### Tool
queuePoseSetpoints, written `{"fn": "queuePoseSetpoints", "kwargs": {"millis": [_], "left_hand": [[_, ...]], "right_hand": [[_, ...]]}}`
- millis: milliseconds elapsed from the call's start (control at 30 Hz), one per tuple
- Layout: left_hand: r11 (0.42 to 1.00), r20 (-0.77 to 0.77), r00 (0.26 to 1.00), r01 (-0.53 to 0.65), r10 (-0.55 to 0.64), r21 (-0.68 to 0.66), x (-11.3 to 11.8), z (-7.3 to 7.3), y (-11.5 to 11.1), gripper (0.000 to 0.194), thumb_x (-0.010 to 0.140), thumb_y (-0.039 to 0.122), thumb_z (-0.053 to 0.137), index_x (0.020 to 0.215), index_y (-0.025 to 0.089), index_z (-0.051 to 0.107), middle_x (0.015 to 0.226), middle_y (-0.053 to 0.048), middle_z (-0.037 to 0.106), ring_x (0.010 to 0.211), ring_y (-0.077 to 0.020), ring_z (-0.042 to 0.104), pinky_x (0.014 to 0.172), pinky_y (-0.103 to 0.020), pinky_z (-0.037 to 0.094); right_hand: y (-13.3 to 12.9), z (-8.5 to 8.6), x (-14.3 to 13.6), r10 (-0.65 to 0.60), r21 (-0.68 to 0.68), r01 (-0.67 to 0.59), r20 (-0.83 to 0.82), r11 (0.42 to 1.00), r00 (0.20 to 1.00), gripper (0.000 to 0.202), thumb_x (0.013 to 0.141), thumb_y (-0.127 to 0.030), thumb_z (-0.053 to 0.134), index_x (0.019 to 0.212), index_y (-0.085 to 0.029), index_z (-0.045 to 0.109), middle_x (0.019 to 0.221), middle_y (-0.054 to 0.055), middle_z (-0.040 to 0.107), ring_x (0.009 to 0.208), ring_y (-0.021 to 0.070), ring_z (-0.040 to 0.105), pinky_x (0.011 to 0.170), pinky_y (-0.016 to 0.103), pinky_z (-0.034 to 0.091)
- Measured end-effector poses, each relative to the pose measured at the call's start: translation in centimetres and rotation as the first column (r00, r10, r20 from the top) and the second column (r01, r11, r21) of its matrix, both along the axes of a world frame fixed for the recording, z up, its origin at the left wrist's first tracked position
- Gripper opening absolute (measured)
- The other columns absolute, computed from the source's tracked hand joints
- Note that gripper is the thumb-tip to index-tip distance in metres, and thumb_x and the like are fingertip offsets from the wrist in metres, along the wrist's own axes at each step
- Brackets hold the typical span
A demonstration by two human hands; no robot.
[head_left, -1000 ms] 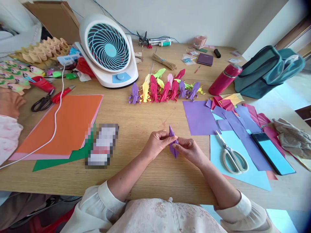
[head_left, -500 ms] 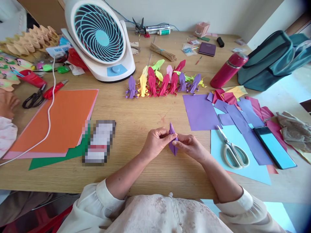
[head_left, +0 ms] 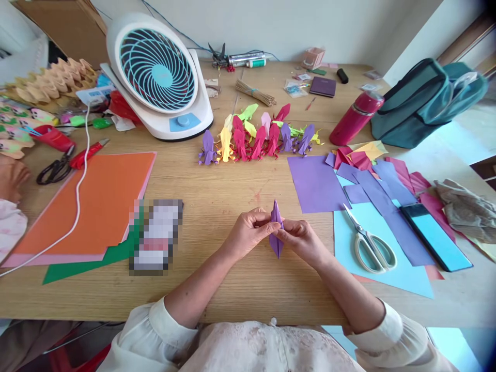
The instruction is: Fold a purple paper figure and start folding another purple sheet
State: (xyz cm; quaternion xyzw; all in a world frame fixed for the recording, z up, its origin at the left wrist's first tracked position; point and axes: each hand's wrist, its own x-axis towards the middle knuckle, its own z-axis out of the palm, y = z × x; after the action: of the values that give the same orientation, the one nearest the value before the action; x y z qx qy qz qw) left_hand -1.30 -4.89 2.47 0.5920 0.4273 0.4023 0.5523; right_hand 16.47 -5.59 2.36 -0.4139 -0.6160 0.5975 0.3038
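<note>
Between my two hands, above the table's near middle, is a narrow piece of folded purple paper (head_left: 276,247), pointed at both ends. My left hand (head_left: 251,231) pinches it from the left, thumb lying across its middle. From the other side my right hand (head_left: 301,238) grips it, thumb and fingers pressed on its right edge. The fingers cover the paper's middle. Beyond the hands stands a group of folded paper insects, among them a red one (head_left: 258,143), a yellow one (head_left: 225,144) and a purple one (head_left: 208,147).
White-handled scissors (head_left: 375,252) lie on light blue paper (head_left: 411,281) at right, near a phone (head_left: 436,237) and purple sheets (head_left: 315,183). A red bottle (head_left: 356,118) stands behind. To the left are orange paper (head_left: 89,201), a blurred phone (head_left: 157,235) and a fan (head_left: 158,77). Another person's sleeve (head_left: 11,222) shows far left.
The camera view has tilted slightly, so the scene sits lower. Both hands still grip the purple paper, which now stands straighter, with the right thumb shifted a little along it.
</note>
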Motion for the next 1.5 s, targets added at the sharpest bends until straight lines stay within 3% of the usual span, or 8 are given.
{"fn": "queuePoseSetpoints", "kwargs": {"millis": [100, 300, 533, 700, 833, 1167, 1400, 1500], "left_hand": [[0.998, -0.001, 1.0, 0.003, -0.003, 0.069, 0.1, 0.3, -0.2, 0.023, 0.089, 0.038, 0.065, 0.091, 0.019, 0.078, 0.079, -0.003, 0.062, 0.079, -0.0156, 0.058, 0.071, -0.026, 0.045], [0.946, -0.102, 0.966, -0.209, 0.239, 0.247, 0.9, 0.7, -1.3, 0.027, 0.09, 0.036, 0.065, 0.071, 0.018, 0.074, 0.065, 0.0, 0.05, 0.062, -0.0117, 0.047, 0.059, -0.025, 0.038], [0.989, -0.001, 0.997, -0.074, 0.074, 0.128, 0.4, 1.1, -0.9, 0.024, 0.089, 0.04, 0.065, 0.092, 0.02, 0.079, 0.075, -0.002, 0.059, 0.074, -0.0144, 0.056, 0.067, -0.024, 0.043], [0.975, 0.016, 0.98, -0.199, 0.198, 0.097, 0.7, 1.1, -1.2, 0.024, 0.088, 0.04, 0.066, 0.084, 0.021, 0.08, 0.071, -0.001, 0.058, 0.073, -0.0141, 0.056, 0.071, -0.025, 0.044], [0.972, 0.04, 0.979, -0.204, 0.201, 0.12, 0.7, 1.4, -1.3, 0.021, 0.088, 0.038, 0.066, 0.084, 0.021, 0.079, 0.071, 0.0, 0.057, 0.073, -0.0137, 0.055, 0.072, -0.025, 0.044], [0.928, -0.039, 0.946, -0.307, 0.322, 0.213, 0.5, 1.7, -1.4, 0.037, 0.088, 0.039, 0.066, 0.057, 0.018, 0.067, 0.065, 0.0, 0.053, 0.062, -0.0116, 0.05, 0.06, -0.026, 0.039], [0.949, 0.069, 0.955, -0.294, 0.287, 0.112, 0.2, 1.5, -1.1, 0.023, 0.085, 0.043, 0.069, 0.086, 0.022, 0.079, 0.074, -0.002, 0.061, 0.072, -0.0145, 0.057, 0.064, -0.026, 0.044], [0.944, 0.062, 0.949, -0.315, 0.31, 0.103, 0.1, 1.5, -1.0, 0.022, 0.084, 0.042, 0.07, 0.081, 0.022, 0.078, 0.074, -0.003, 0.063, 0.072, -0.0147, 0.056, 0.065, -0.026, 0.043]], "right_hand": [[0.0, -0.1, 0.0, 0.015, -0.015, -0.015, 0.009, 1.0, 1.0, 0.052, 0.083, -0.062, 0.061, 0.062, -0.017, 0.048, 0.063, -0.002, 0.034, 0.062, 0.0106, 0.03, 0.055, 0.026, 0.025], [-0.1, -0.3, -0.3, 0.031, -0.016, -0.032, -0.035, 0.999, 0.999, 0.051, 0.084, -0.061, 0.061, 0.063, -0.017, 0.047, 0.065, -0.002, 0.036, 0.062, 0.01, 0.03, 0.056, 0.025, 0.026], [-0.4, -0.1, -0.5, 0.1, -0.021, -0.101, -0.05, 0.995, 0.994, 0.05, 0.086, -0.055, 0.06, 0.058, -0.019, 0.039, 0.06, -0.004, 0.029, 0.057, 0.0086, 0.024, 0.053, 0.025, 0.022], [-0.5, -0.1, -0.8, 0.081, -0.017, -0.082, -0.063, 0.996, 0.995, 0.047, 0.086, -0.05, 0.062, 0.059, -0.019, 0.04, 0.06, -0.005, 0.029, 0.057, 0.0085, 0.026, 0.054, 0.025, 0.022], [-0.5, -0.5, -0.7, 0.126, 0.006, -0.126, -0.057, 0.992, 0.99, 0.044, 0.089, -0.049, 0.06, 0.062, -0.018, 0.045, 0.062, -0.004, 0.034, 0.058, 0.0088, 0.029, 0.055, 0.025, 0.025], [-0.8, -0.9, -1.0, 0.162, 0.011, -0.162, -0.057, 0.987, 0.985, 0.042, 0.091, -0.05, 0.057, 0.067, -0.016, 0.055, 0.064, -0.002, 0.044, 0.059, 0.0098, 0.037, 0.056, 0.024, 0.032], [-1.0, -0.4, -1.0, 0.178, -0.006, -0.179, -0.035, 0.984, 0.983, 0.044, 0.089, -0.054, 0.059, 0.071, -0.014, 0.06, 0.063, -0.002, 0.047, 0.059, 0.01, 0.04, 0.054, 0.024, 0.032], [-1.1, -0.4, -1.1, 0.178, -0.012, -0.179, -0.041, 0.984, 0.983, 0.042, 0.089, -0.052, 0.06, 0.071, -0.014, 0.06, 0.065, -0.002, 0.046, 0.06, 0.0101, 0.04, 0.054, 0.024, 0.032]]}}
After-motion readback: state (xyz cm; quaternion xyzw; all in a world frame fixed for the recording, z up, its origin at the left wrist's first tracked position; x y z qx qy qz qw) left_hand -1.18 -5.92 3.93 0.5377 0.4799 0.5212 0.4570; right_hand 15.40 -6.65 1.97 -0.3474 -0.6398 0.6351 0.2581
